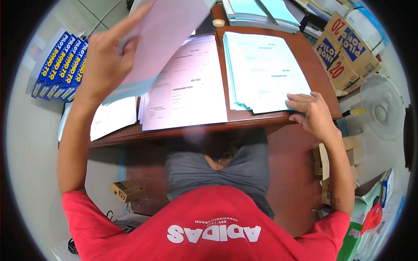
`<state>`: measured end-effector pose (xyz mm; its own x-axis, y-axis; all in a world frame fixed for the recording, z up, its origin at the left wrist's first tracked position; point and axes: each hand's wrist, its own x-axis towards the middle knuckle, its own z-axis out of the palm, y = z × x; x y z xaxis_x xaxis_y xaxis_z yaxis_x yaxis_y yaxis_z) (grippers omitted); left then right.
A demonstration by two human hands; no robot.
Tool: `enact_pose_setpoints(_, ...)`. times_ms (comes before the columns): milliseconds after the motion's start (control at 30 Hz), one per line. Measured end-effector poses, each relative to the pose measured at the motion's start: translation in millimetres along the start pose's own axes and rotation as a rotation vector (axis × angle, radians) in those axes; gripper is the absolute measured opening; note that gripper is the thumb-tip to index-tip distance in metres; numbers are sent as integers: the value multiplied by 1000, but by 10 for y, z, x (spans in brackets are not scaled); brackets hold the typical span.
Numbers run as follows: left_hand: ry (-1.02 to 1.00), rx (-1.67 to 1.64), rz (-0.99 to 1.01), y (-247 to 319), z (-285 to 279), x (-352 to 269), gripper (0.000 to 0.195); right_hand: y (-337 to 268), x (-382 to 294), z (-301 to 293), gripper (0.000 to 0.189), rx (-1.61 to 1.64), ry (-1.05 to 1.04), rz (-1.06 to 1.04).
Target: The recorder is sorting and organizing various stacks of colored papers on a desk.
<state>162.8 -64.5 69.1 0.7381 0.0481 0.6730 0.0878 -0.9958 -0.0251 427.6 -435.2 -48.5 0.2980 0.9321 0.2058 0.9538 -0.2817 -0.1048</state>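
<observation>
My left hand point(112, 58), raised over the left part of the desk, grips the edge of some pink and light-blue paper sheets point(163, 36), which are blurred. Under and beside them lies a stack of pinkish printed forms point(192, 94) at the desk's front edge. To its right is a fanned stack of pale-blue printed forms point(267, 71). The fingers of my right hand point(308, 109) rest on that stack's lower right corner, thumb apart from them. White printed sheets point(114, 117) lie at the left, partly behind my left forearm.
The wooden desk point(318, 71) also bears a thick pile of bluish paper point(261, 13) and a small round container point(218, 23) at the back. Blue paper reams point(62, 68) stand left. Cardboard boxes point(346, 52) and a fan point(380, 107) are at right; a small carton point(127, 191) is on the floor.
</observation>
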Motion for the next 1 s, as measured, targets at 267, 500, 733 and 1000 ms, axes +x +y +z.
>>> enact_pose_setpoints(267,-17,76,435,938,956,453,23,71,114,-4,20,83,67,-118)
enact_pose_setpoints(500,-412,-116,413,1855,1661,378,10,19,81,2,12,24,98,-180)
enact_pose_setpoints(733,-723,-428,164,1898,1581,616,28,-22,188,-92,8,103,130,-89)
enact_pose_setpoints(1000,-693,-522,129,1721,1631,713,45,165,404,-282,11,515,-35,106)
